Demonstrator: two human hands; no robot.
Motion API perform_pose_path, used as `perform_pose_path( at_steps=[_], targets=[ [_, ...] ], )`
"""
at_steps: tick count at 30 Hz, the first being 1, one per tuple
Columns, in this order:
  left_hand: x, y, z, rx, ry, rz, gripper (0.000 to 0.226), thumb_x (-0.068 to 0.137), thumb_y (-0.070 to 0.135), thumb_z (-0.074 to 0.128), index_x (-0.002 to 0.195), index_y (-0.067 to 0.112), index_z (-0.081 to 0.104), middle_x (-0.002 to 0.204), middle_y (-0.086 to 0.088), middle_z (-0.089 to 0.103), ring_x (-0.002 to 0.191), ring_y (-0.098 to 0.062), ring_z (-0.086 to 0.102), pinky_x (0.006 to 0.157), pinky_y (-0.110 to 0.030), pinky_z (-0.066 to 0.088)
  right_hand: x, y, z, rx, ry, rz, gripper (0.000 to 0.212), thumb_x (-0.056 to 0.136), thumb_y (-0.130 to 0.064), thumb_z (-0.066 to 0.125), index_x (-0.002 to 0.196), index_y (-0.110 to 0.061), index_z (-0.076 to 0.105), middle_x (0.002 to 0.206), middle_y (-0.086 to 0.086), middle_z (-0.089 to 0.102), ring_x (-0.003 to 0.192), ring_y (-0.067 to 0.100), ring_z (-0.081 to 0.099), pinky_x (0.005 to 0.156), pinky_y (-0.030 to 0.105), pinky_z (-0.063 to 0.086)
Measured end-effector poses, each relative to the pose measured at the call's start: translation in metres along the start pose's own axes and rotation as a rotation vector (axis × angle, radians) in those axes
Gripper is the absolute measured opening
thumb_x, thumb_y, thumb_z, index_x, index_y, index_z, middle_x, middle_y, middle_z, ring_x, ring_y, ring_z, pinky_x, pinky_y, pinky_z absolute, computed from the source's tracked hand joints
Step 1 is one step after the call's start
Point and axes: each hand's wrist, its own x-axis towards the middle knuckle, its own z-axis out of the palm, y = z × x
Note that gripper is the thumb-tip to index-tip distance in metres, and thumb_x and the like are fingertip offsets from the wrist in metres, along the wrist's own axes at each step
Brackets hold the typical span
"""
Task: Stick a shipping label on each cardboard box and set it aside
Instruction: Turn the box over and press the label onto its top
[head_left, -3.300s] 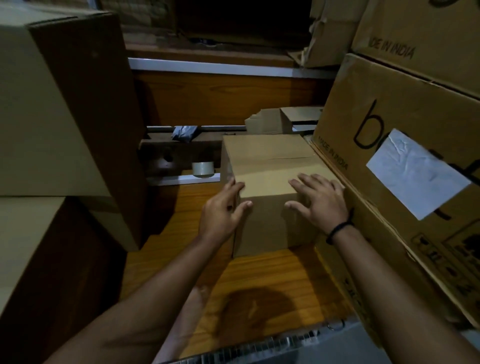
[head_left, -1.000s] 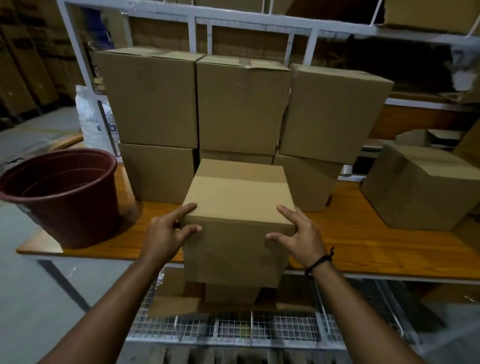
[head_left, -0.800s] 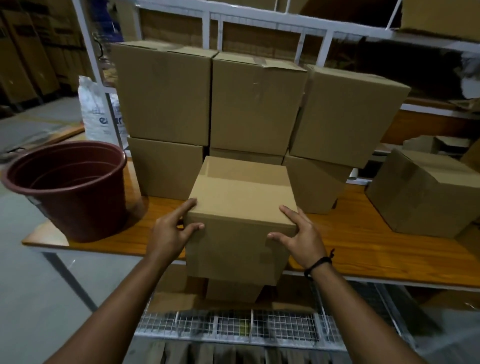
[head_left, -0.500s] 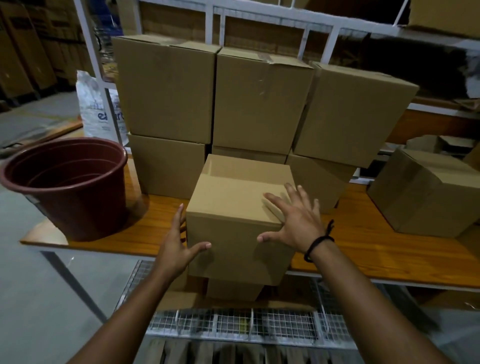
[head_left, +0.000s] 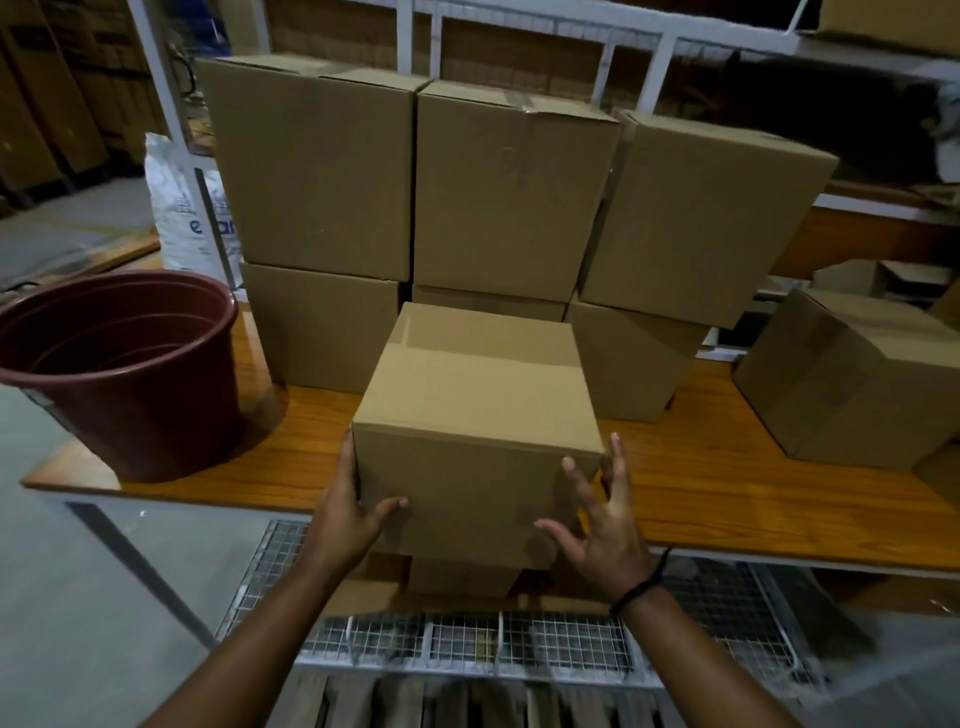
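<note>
Head view: box (head_left: 475, 395) just in front of stack (head_left: 509, 192), no label visible. Left hand (head_left: 345, 514) flat on its left face, thumb on front. Right hand (head_left: 602, 530) spread wide, gripping nothing, contact unclear. Likely seating it: push square toward stack, leave top clear for label.

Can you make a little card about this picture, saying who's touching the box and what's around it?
Front box: plain brown, no label showing
Left hand: flat against its left side, thumb on the front
Right hand: fingers spread by its right front corner
Behind it: stacked boxes on the wooden table
At the left: dark red bucket
</note>
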Motion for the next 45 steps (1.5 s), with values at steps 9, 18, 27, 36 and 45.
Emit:
perform_pose_path(
  at_steps=[9, 18, 27, 36, 45],
  targets=[
    [0.001, 0.042, -0.010, 0.256, 0.132, 0.290, 0.108, 0.081, 0.041, 0.073, 0.142, 0.061, -0.014, 0.130, -0.021, 0.058, 0.106, -0.032, 0.062, 0.082, -0.046, 0.056, 0.047, -0.010, -0.028, 0.080, -0.067, 0.155, 0.102, 0.074, -0.039, 0.075, 0.137, -0.069, 0.000, 0.153, 0.023, 0.023, 0.137, 0.033, 0.034, 0.102, 0.044, 0.042],
    [0.020, 0.089, -0.019, 0.285, 0.136, 0.400, 0.066, 0.085, 0.035, 0.070, 0.141, 0.045, 0.037, 0.137, -0.011, 0.056, 0.126, -0.033, 0.052, 0.092, -0.046, 0.054, 0.099, -0.014, -0.077, 0.066, -0.177, 0.211, 0.094, 0.073, -0.046, 0.076, 0.137, -0.066, 0.010, 0.159, 0.009, 0.020, 0.145, 0.032, 0.016, 0.110, 0.047, 0.030],
    [0.012, 0.083, -0.021, 0.257, -0.085, 0.250, 0.086, 0.080, 0.052, 0.068, 0.145, 0.056, 0.012, 0.163, 0.004, -0.009, 0.145, -0.025, 0.015, 0.105, -0.041, 0.035, 0.037, -0.016, -0.043, 0.125, -0.261, 0.358, 0.094, 0.074, -0.064, 0.067, 0.133, -0.072, -0.006, 0.161, 0.012, 0.004, 0.144, 0.036, 0.018, 0.102, 0.050, 0.042],
    [0.014, 0.091, -0.036, -0.054, -0.190, 0.148, 0.081, 0.069, 0.050, 0.075, 0.137, 0.063, 0.034, 0.145, 0.021, 0.036, 0.125, -0.002, 0.044, 0.095, -0.025, 0.046, 0.068, -0.019, -0.071, 0.173, -0.192, 0.327, 0.081, 0.069, -0.074, 0.058, 0.139, -0.063, 0.018, 0.152, -0.008, 0.036, 0.139, 0.020, 0.034, 0.104, 0.048, 0.044],
    [0.061, 0.112, -0.036, -0.184, -0.367, -0.135, 0.073, 0.066, 0.030, 0.067, 0.135, 0.044, 0.051, 0.145, 0.004, 0.040, 0.112, -0.011, 0.049, 0.088, -0.034, 0.045, 0.128, -0.004, -0.073, 0.218, -0.416, 0.510, 0.076, 0.076, -0.059, 0.070, 0.143, -0.033, 0.044, 0.149, -0.005, 0.042, 0.135, 0.022, 0.040, 0.109, 0.039, 0.034]
  ],
)
